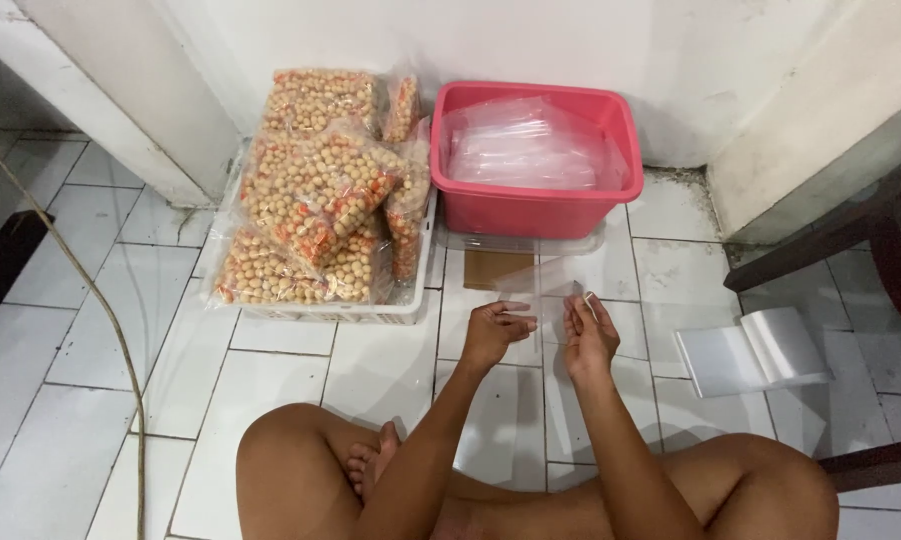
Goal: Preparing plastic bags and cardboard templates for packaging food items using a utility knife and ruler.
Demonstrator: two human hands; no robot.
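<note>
My left hand (494, 330) and right hand (588, 330) each pinch an edge of one clear bag (543, 290), held low over the floor (101, 330). Ahead: pink tub (531, 212) of clear bags; left, white basket (411, 300) of filled snack packs (316, 185). White tiles, white walls.

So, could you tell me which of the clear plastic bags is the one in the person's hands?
The single empty bag held up between the left hand and right hand; the others lie heaped in the pink tub or stacked on the floor at right.
</note>
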